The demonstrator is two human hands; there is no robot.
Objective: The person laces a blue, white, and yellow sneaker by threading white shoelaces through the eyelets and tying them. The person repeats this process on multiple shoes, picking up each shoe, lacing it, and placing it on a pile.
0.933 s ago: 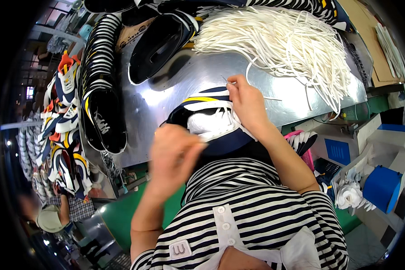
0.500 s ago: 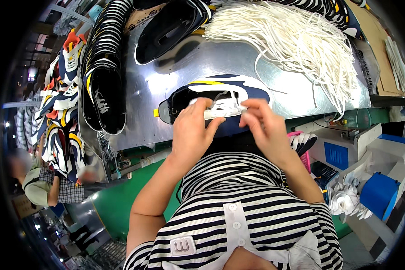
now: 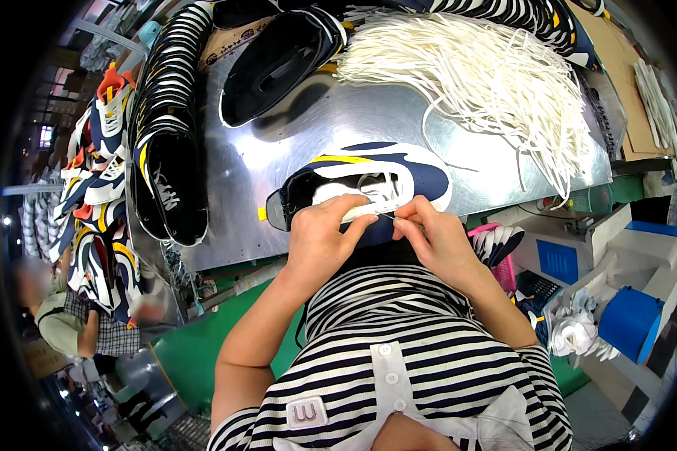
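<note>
I saw white glare pool on the metal table [image 3: 237, 180]; the far left lay dim, edges bowing into black.

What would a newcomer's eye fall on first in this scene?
Probably the great heap of white shoelaces, spread across the upper right of the shiny metal table. Next might come the long nested row of shoe uppers along the table's left edge. At the near edge, the person's left grip and right grip come close together over a navy, white and yellow sneaker.
</note>
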